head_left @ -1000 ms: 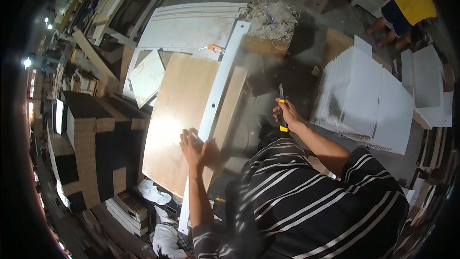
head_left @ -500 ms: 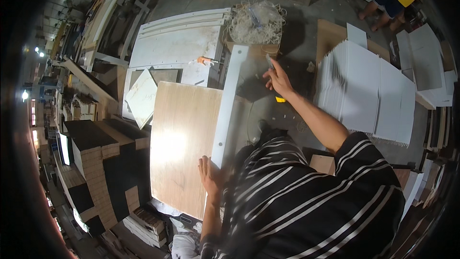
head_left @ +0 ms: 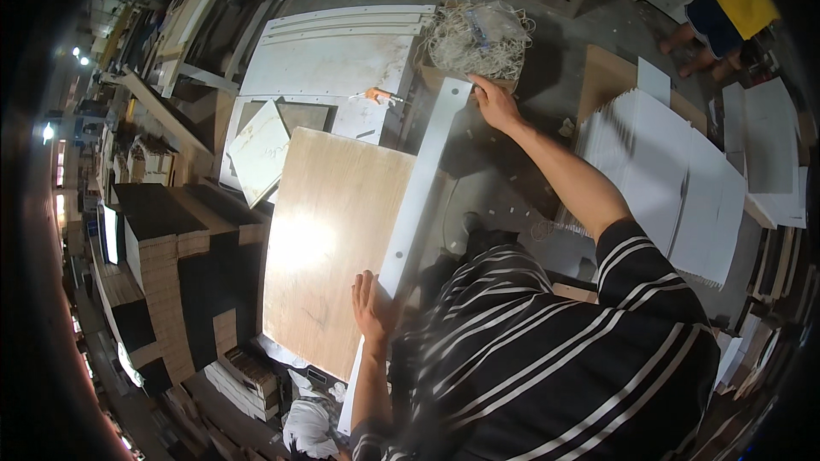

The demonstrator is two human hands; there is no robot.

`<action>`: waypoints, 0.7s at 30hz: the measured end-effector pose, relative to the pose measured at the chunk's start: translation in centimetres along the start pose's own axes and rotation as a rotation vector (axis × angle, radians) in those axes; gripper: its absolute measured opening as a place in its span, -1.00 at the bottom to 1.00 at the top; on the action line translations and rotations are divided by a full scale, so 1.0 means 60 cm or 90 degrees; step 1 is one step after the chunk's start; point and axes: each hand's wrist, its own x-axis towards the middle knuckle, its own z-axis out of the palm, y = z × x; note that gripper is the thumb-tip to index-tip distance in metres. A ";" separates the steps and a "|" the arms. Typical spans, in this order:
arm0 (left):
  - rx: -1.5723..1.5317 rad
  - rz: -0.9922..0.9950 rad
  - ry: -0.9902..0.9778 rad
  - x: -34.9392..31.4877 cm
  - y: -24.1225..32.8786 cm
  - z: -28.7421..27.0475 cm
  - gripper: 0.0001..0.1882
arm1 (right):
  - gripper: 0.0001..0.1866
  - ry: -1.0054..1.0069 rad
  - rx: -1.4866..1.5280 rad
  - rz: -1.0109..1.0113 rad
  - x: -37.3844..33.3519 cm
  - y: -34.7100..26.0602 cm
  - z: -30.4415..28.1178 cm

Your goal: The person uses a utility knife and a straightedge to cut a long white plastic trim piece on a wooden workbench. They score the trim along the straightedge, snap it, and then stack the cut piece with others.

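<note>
A wood-grain panel (head_left: 337, 213) lies flat in front of me. Along its right side runs a long white strip (head_left: 423, 166) with dark round holes, reaching past the panel's far edge. My left hand (head_left: 373, 312) rests on the panel's near right edge beside the strip, fingers stretched out flat. At the strip's far end is my right hand (head_left: 497, 105), fingers bent and fingertips at the corner. Whatever is between those fingers is hidden in this view.
A box of tangled pale strands (head_left: 478, 38) stands beyond the strip. An orange-handled tool (head_left: 376, 96) lies on a white panel stack (head_left: 333, 55). White sheets (head_left: 641, 162) are piled to the right, dark-faced boards (head_left: 218, 273) to the left. A person in yellow (head_left: 745, 2) is far right.
My right hand has moved down to the strip's far corner; the small grey tool seen in it before is now hidden. My left hand stays on the panel. The view has shifted slightly.
</note>
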 end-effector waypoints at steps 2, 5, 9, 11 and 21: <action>0.005 0.001 -0.003 0.002 0.001 0.000 -0.32 | -0.61 -0.023 -0.001 0.017 0.006 -0.005 -0.008; -0.013 -0.016 -0.038 -0.001 0.001 -0.001 -0.27 | -0.59 -0.046 -0.073 0.024 -0.001 -0.028 -0.020; 0.026 0.008 -0.016 0.004 0.002 -0.001 -0.31 | -0.54 -0.115 -0.135 0.077 -0.043 -0.075 -0.014; 0.044 0.010 -0.002 0.008 0.005 0.000 -0.31 | -0.48 -0.102 -0.117 0.027 -0.061 -0.087 -0.008; -0.004 -0.004 -0.040 0.006 0.008 -0.007 -0.27 | -0.45 0.037 -0.039 -0.003 -0.120 -0.115 0.061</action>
